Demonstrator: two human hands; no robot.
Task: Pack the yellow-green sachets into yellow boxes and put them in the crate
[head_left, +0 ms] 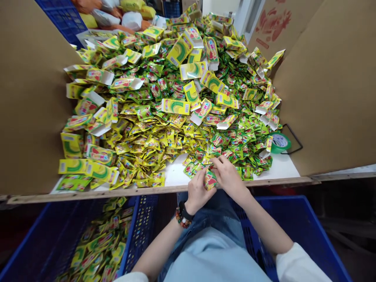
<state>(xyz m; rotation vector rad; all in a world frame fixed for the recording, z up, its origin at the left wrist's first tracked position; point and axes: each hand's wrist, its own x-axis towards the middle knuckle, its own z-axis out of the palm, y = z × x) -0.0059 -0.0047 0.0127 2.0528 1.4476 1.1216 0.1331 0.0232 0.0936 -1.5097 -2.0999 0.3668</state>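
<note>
At the table's front edge, my left hand (199, 190) is closed round a small printed box (210, 180), green and yellow with a red picture. My right hand (227, 174) has its fingers pinched together at the box's upper end; whether a packet is also between them is hidden. Just beyond my hands lie small green packets (235, 137) on the right and yellow packets (147, 141) on the left. Many more yellow-green boxes (175, 106), several with open flaps, rest on top of the heap.
Cardboard walls (29, 98) flank the white tabletop (176, 172). A green tape roll (280, 142) lies at the right by a black metal frame (296, 137). Below the left edge, a blue crate (129, 239) contains boxes; another blue crate (311, 227) stands at right.
</note>
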